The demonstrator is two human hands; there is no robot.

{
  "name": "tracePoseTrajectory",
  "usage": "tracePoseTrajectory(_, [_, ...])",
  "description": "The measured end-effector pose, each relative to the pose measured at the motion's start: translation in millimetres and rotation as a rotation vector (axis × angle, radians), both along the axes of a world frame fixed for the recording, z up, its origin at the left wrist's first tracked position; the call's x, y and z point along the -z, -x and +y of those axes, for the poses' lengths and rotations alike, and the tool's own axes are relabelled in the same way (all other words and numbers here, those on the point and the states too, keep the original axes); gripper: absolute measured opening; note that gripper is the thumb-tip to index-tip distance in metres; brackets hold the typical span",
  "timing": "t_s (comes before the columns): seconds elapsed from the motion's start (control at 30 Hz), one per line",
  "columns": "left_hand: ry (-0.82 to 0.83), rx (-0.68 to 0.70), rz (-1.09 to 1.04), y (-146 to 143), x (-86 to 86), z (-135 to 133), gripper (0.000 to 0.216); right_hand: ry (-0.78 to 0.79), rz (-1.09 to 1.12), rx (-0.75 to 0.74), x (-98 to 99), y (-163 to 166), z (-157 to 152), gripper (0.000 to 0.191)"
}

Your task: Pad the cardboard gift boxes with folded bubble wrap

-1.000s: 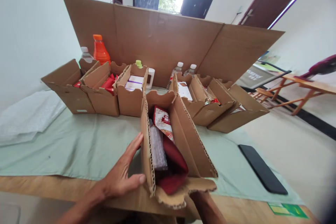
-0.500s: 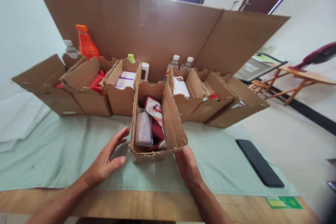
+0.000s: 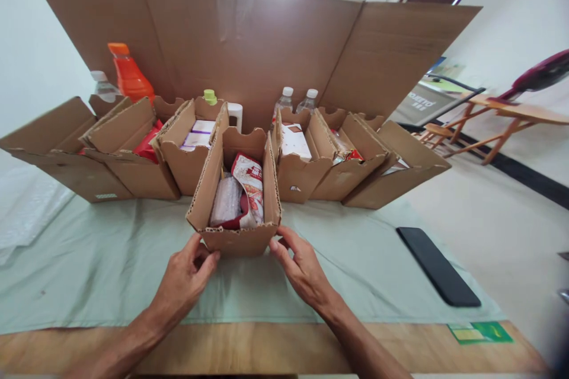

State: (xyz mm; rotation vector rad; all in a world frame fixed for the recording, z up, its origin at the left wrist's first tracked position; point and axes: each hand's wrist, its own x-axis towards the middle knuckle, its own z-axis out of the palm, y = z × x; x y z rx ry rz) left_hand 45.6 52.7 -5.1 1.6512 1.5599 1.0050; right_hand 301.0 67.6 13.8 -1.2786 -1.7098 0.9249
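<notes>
An open-topped cardboard box (image 3: pixel 242 243) stands in the middle of the cloth, its narrow front facing me. Inside lie a bubble-wrapped object (image 3: pixel 226 201) and a red and white food packet (image 3: pixel 251 186). My left hand (image 3: pixel 189 272) grips the box's front left corner, thumb in front and fingers along the side. At the front right corner, my right hand (image 3: pixel 302 263) holds it the same way, with the fingertips partly hidden. Cardboard boxes flank it, one with purple and white cartons (image 3: pixel 198 133) on the left and one with a white carton (image 3: pixel 294 141) on the right.
A tall cardboard panel (image 3: pixel 262 41) rises behind the boxes. Bottles, including an orange one (image 3: pixel 131 74), stand before it. Bubble wrap (image 3: pixel 31 207) lies at the left; a black flat slab (image 3: pixel 438 266) lies at the right. A wooden table edge (image 3: pixel 249 346) runs along the front.
My left hand has come in from beside the box and now touches its front corner. The box sits further back, slightly turned. My view has shifted a little.
</notes>
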Motion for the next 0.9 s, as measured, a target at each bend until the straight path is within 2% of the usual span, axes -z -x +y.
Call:
tracePoseTrajectory(0.03, [0.014, -0.015, -0.04, -1, 2.0, 3, 0.03, 0.004, 0.016, 0.018, 1.4, 2, 5, 0.042])
tracePoseTrajectory(0.17, [0.026, 0.003, -0.283, -14, 12.2, 20, 0.084, 0.028, 0.117, 0.088, 12.1, 5, 31, 0.05])
tracePoseTrajectory(0.23, [0.017, 0.067, -0.361, -22, 17.2, 30, 0.094, 0.039, 0.165, 0.094, 19.8, 3, 41, 0.052])
tracePoseTrajectory(0.3, [0.018, 0.106, -0.408, -29, 21.0, 42, 0.099, 0.049, 0.192, 0.077, 27.8, 1, 45, 0.055])
tracePoseTrajectory(0.47, [0.018, 0.1, -0.494, -39, 22.8, 72, 0.109, 0.071, 0.208, 0.021, 41.4, 0, 46, 0.07])
tracePoseTrajectory(0.7, [0.004, 0.091, -0.499, -47, 29.3, 108, 0.107, 0.08, 0.175, 0.008, 48.7, -1, 49, 0.067])
tracePoseTrajectory(0.8, [-0.01, 0.076, -0.466, -53, 37.8, 109, 0.104, 0.082, 0.149, 0.004, 49.9, -4, 49, 0.062])
tracePoseTrajectory(0.9, [-0.01, 0.082, -0.391, -53, 37.7, 92, 0.098, 0.074, 0.119, -0.011, 47.4, -7, 49, 0.056])
